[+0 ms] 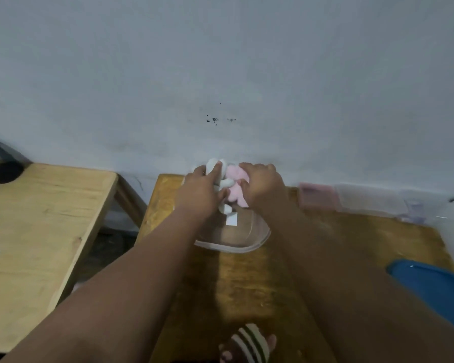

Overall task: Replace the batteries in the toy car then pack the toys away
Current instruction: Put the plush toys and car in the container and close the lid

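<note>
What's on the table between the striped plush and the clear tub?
Nothing: in the head view that stretch of the wooden table is bare from striped plush to clear tub.

Both hands, the left hand [199, 195] and the right hand [260, 189], grip a white-and-pink plush toy [232, 179] over a clear plastic tub [247, 248] on the dark wooden table [247, 289], hard against the wall. A blue lid [435, 292] lies to the right; a striped plush toy [249, 344] sits at the near edge. A paler table [37, 231] stands left.

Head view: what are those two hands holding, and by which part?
A soft toy: the left hand grips its white side, the right hand its pink side, over the clear tub.
</note>
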